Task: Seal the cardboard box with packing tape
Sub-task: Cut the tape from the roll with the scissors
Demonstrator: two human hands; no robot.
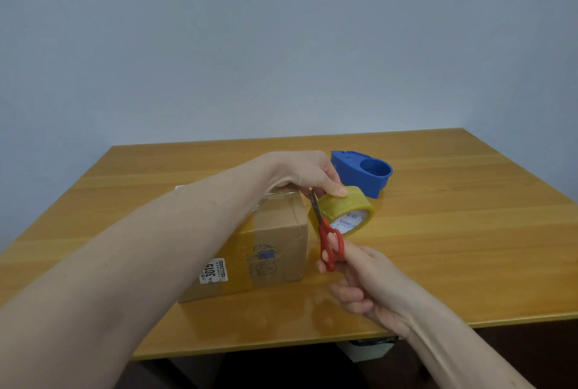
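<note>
A brown cardboard box [275, 251] with a white label lies on the wooden table [453, 232]; clear tape runs across its top. My left hand [308, 174] reaches over the box and grips a yellowish roll of packing tape [350, 212] just past the box's right edge. My right hand [359, 282] holds red-handled scissors [328, 241] with fingers through the handles. The blades point up between the box's top right corner and the roll. My left forearm hides much of the box's top.
A blue tape dispenser [364, 172] stands on the table behind the roll. A grey wall rises behind the far edge. The table's front edge runs just below my right wrist.
</note>
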